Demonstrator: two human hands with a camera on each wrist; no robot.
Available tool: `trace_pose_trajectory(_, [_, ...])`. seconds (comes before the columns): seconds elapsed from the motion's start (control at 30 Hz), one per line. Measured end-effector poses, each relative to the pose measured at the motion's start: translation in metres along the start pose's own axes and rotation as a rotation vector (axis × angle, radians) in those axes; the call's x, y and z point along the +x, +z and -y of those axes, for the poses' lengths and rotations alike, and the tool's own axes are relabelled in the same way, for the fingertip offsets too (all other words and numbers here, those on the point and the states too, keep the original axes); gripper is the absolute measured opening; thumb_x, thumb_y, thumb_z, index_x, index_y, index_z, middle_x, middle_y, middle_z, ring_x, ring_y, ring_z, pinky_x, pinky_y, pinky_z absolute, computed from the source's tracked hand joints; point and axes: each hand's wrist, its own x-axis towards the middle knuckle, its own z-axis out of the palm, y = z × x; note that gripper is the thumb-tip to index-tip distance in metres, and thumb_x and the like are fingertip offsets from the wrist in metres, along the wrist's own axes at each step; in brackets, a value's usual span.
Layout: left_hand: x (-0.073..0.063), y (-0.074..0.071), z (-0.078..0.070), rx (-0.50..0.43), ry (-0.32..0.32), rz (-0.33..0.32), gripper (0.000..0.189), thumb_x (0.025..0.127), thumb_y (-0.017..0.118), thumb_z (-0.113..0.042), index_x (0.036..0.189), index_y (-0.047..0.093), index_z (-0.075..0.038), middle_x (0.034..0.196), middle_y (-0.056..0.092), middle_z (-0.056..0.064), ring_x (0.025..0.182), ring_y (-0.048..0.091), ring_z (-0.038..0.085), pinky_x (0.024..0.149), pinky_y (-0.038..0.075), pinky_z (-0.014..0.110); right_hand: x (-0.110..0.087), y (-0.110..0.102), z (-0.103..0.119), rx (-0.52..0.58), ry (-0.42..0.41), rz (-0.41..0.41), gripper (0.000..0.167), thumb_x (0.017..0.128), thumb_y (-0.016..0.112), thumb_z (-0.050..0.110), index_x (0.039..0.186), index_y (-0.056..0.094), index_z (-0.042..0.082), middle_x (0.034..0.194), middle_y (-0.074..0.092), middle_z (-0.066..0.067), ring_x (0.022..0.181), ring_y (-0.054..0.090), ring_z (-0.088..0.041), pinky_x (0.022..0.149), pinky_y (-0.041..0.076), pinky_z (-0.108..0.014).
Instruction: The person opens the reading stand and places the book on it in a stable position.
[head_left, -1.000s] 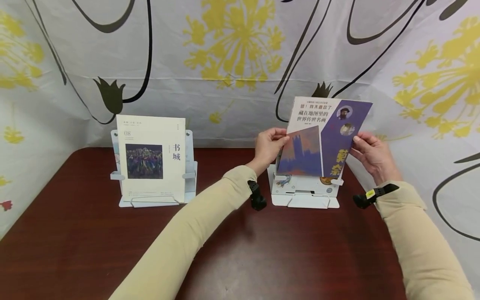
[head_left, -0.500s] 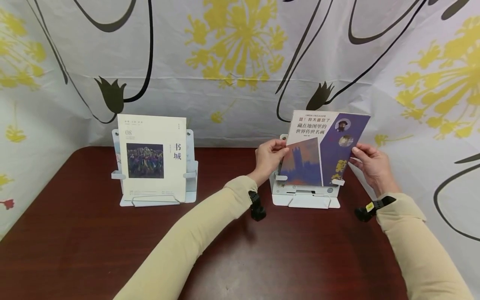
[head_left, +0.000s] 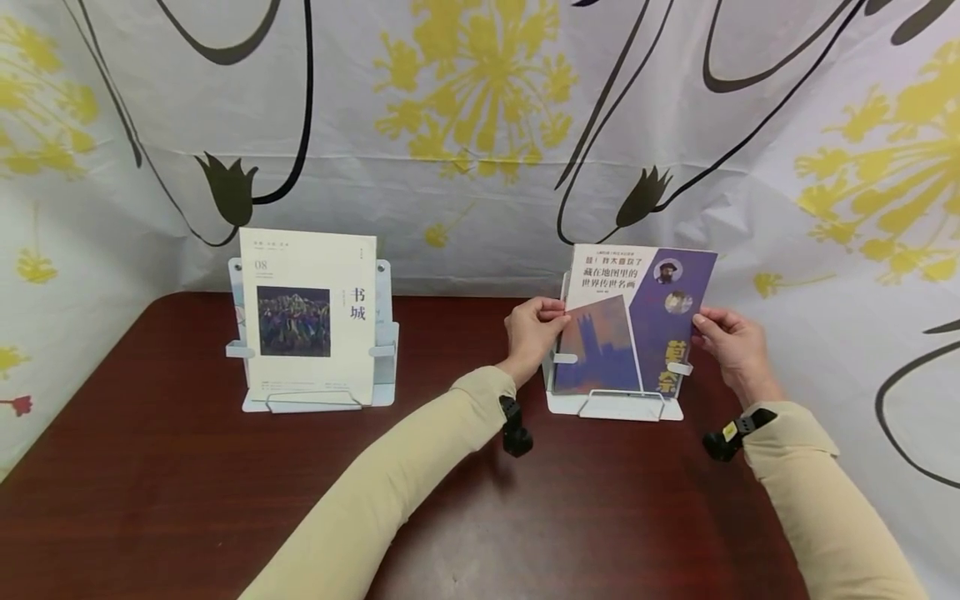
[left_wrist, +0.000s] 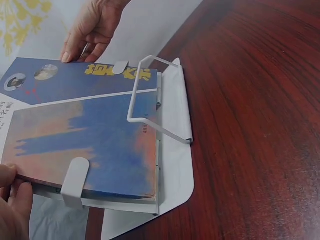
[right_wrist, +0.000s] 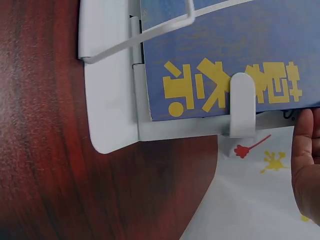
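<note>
A blue and white book [head_left: 652,333] with a painting on its cover leans in the right-hand white book stand [head_left: 557,403]. My left hand [head_left: 531,337] pinches its left edge, thumb in front. On the opposite edge my right hand [head_left: 735,350] grips the cover side with the thumb. In the left wrist view a side clip [left_wrist: 76,181] and the wire bar [left_wrist: 134,100] both lie over the front of the book. The right wrist view shows another clip [right_wrist: 242,102] across the yellow lettering, and the book's lower edge is close to the stand's base [right_wrist: 107,110].
A second stand [head_left: 385,367] on the left bears a cream book [head_left: 307,325] with a dark picture. Both stands are on a dark red wooden table [head_left: 450,500]. A patterned cloth [head_left: 465,225] hangs right behind the table's far edge.
Both hands have lowered the book into the right stand. It has gone from above the wire bar to behind it and the clips, and is shifted slightly left. The left stand is unchanged.
</note>
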Motion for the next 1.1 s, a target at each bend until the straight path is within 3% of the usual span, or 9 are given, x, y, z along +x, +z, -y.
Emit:
trace_pose_trajectory(0.47, [-0.002,-0.006,0.002,0.156,0.038,0.013,0.012,0.078,0.078,-0.022,0.087,0.075,-0.015,0.078,0.073,-0.001,0.068,0.067,0.008,0.055,0.046,0.015,-0.006,0.004,-0.005,-0.181,-0.008,-0.090,0.016,0.086,0.066,0.003,0.078,0.068,0.016,0.066,0.067,0.011,0.055,0.062,-0.003,0.051,0.049,-0.014])
trace_pose_trajectory(0.83, [0.005,-0.011,0.006,0.251,0.081,0.077,0.015,0.079,0.076,-0.023,0.088,0.071,-0.012,0.082,0.072,0.000,0.073,0.067,0.011,0.059,0.047,0.016,-0.003,0.019,-0.012,-0.385,-0.053,-0.264,0.007,0.085,0.064,0.001,0.082,0.061,0.006,0.062,0.060,0.014,0.053,0.056,0.003,0.052,0.047,-0.010])
trace_pose_trajectory(1.0, [0.009,-0.028,0.002,0.266,0.064,0.137,0.021,0.082,0.074,-0.021,0.098,0.069,-0.009,0.089,0.072,0.003,0.081,0.068,0.014,0.067,0.051,0.021,-0.005,0.023,-0.007,-0.437,-0.044,-0.341,0.010,0.089,0.059,0.003,0.086,0.058,0.013,0.068,0.057,0.015,0.056,0.055,0.005,0.054,0.047,-0.008])
trace_pose_trajectory(1.1, [0.013,-0.052,-0.004,0.284,0.061,0.202,0.026,0.084,0.071,-0.020,0.106,0.067,-0.008,0.097,0.072,0.004,0.087,0.069,0.016,0.074,0.052,0.023,-0.012,0.034,0.004,-0.466,-0.089,-0.400,0.009,0.090,0.058,0.006,0.090,0.059,0.015,0.074,0.056,0.014,0.063,0.053,0.004,0.058,0.045,-0.006])
